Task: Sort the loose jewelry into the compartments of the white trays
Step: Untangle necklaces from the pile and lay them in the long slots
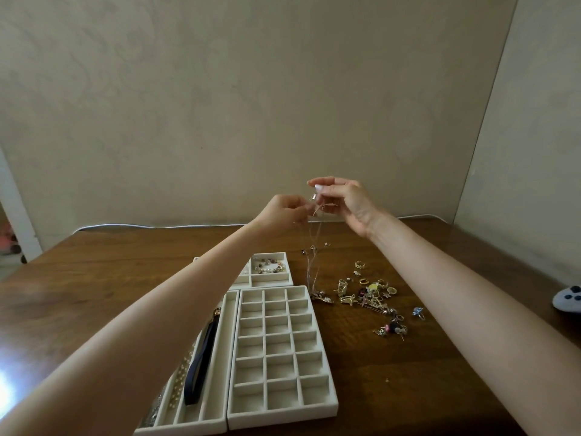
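Both left hand (284, 212) and right hand (345, 199) fingers (320, 186) pinch an apparently tangled chain (314, 250); left forearm (188, 309) overlaps trays (270, 282).

Both hands, left hand (284, 212) and right hand (345, 199), pinch a thin necklace (314, 262) raised above the bench (408, 372), its lower end near the gridded tray (281, 416) and loose jewelry (374, 294).

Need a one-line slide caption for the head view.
Left hand and right hand pinch a thin necklace hanging between the white trays and the loose jewelry.

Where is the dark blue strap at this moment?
In the head view the dark blue strap lies lower left, in a long slot of the narrow white tray, directly left of the grid tray.
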